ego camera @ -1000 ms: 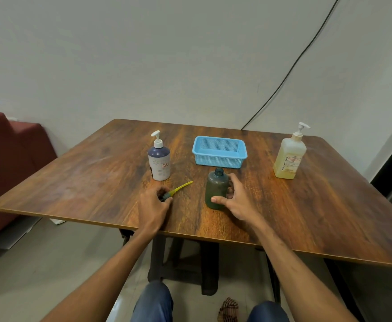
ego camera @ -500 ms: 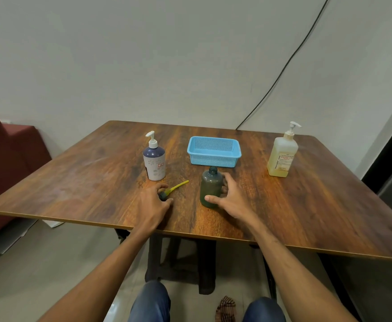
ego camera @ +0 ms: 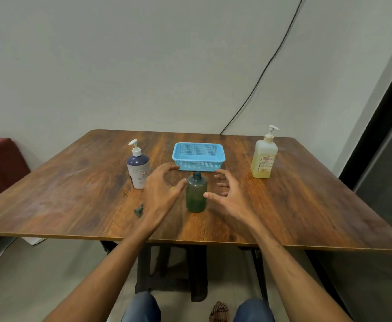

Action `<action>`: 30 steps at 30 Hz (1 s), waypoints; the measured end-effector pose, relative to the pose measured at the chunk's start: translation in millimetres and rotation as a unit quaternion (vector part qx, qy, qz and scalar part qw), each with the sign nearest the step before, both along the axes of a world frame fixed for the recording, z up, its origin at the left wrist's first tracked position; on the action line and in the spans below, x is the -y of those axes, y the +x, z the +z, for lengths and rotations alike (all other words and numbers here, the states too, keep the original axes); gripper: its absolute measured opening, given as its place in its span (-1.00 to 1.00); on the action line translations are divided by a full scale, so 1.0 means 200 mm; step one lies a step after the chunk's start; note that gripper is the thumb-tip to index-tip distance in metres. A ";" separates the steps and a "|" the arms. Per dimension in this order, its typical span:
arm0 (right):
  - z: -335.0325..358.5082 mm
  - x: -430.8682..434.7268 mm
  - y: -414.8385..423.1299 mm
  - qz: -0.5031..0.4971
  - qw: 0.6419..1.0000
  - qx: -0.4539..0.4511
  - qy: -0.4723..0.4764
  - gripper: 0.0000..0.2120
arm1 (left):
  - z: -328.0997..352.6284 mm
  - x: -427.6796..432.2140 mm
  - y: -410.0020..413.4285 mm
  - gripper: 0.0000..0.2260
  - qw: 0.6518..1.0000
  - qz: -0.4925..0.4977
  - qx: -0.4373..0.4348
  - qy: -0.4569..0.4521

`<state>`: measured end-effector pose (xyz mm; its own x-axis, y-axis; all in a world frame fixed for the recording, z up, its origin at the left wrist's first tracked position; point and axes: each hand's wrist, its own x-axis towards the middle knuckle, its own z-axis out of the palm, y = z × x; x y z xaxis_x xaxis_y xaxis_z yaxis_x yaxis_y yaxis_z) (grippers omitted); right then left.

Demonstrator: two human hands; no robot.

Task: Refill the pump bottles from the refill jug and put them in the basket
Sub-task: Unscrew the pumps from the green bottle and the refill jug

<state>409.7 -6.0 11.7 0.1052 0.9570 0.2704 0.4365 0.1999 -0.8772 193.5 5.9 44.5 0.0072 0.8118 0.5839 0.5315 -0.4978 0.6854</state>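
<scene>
1. Green bottle (ego camera: pixel 196 195), uncapped and upright on the desk (ego camera: pixel 74 194), just in front of the blue basket (ego camera: pixel 198 162).
2. Let go since half a second ago: right hand (ego camera: pixel 229 196), then wrapped round it, now lifted clear, grip wide open, fingers spread, holding nothing.
3. Left hand (ego camera: pixel 161 194) likewise raised off the pump head (ego camera: pixel 139 210), grip open and empty; thumb close to the bottle's shoulder, contact unclear.
4. Pump head flat on the desk, front-left of the basket, yellow tube mostly hidden behind the left hand.
5. Basket: bare mesh floor showing.
6. Green bottle's fill level unreadable through the tinted wall.
7. White-and-navy pump bottle (ego camera: pixel 138 169) left of the basket, opaque. Yellow pump bottle (ego camera: pixel 263 159) right of the basket, pale liquid near the shoulder.
</scene>
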 end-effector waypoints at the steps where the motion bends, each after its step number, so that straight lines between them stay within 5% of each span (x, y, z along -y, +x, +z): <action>1: 0.02 0.01 0.02 -0.011 1.000 -0.009 0.009 -0.26 | 0.03 0.00 0.06 -0.65 1.000 -0.013 0.008 0.009; 7: 0.14 0.00 0.21 -0.097 0.991 -0.029 0.084 -0.62 | 0.21 0.00 0.45 -0.73 0.991 -0.123 0.051 0.017; 12: 0.20 -0.09 0.45 -0.204 0.971 -0.048 0.117 -0.74 | 0.21 -0.18 0.79 -0.66 0.970 -0.194 0.104 -0.102; 16: 0.22 -0.20 0.65 -0.260 0.960 -0.026 0.104 -0.59 | 0.16 -0.36 1.02 -0.49 0.958 -0.192 0.112 -0.180; 23: 0.21 -0.47 0.94 -0.172 0.985 -0.016 -0.022 -0.06 | 0.05 -0.67 1.32 -0.16 0.945 -0.205 0.091 -0.238; 30: 0.21 -0.62 1.02 -0.067 0.996 -0.030 -0.045 -0.23 | -0.04 -0.81 1.43 -0.25 0.920 -0.294 0.085 -0.245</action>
